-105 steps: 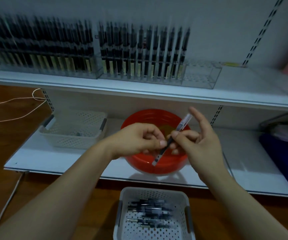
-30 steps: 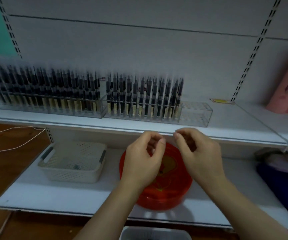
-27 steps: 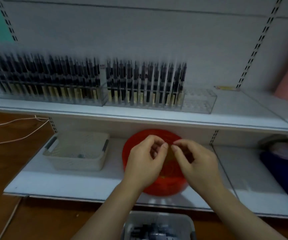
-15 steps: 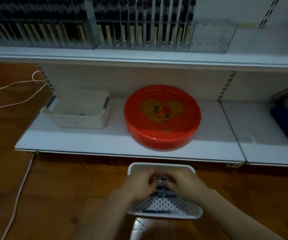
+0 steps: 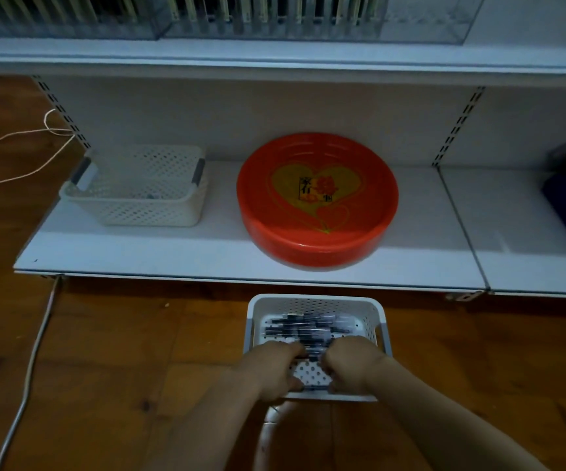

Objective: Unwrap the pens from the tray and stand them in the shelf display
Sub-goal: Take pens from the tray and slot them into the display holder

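Left hand (image 5: 275, 367) and right hand (image 5: 353, 363) low, side by side, knuckles up, fingers curled under.

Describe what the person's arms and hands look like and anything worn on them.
Both forearms are bare as far as the frame shows: no sleeves, no gloves, no watch, bracelet or rings visible. The left hand and right hand are seen from the back, slightly blurred in dim light. Fingertips are hidden inside the tray, so nails cannot be judged.
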### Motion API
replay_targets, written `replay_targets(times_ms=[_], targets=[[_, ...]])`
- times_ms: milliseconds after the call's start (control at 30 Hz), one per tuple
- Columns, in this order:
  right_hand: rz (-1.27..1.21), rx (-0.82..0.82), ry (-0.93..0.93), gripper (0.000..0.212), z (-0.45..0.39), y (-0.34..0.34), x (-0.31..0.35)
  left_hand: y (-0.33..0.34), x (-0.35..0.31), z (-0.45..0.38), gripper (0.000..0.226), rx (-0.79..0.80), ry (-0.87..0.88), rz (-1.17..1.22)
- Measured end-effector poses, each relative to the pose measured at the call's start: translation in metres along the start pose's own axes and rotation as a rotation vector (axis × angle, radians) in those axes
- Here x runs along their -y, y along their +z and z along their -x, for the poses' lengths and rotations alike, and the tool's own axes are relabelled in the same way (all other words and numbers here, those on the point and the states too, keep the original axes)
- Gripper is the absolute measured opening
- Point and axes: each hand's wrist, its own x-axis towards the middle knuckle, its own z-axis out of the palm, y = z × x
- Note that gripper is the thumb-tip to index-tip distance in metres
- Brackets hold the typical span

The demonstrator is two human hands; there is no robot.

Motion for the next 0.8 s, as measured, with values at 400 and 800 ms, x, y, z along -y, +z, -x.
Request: replay_targets(times_ms=[400, 800], targets=[[-0.238, -0.166, 0.016, 0.012, 0.007, 0.004, -0.019, -0.001, 0.01, -0.004, 0.047, -0.055, 0.0, -0.041], [-1.438, -0.682, 0.15, 0.008, 0.052, -0.047, -0.038, -0.042, 0.004, 0.0, 0.018, -0.452, 0.055, 0.336]])
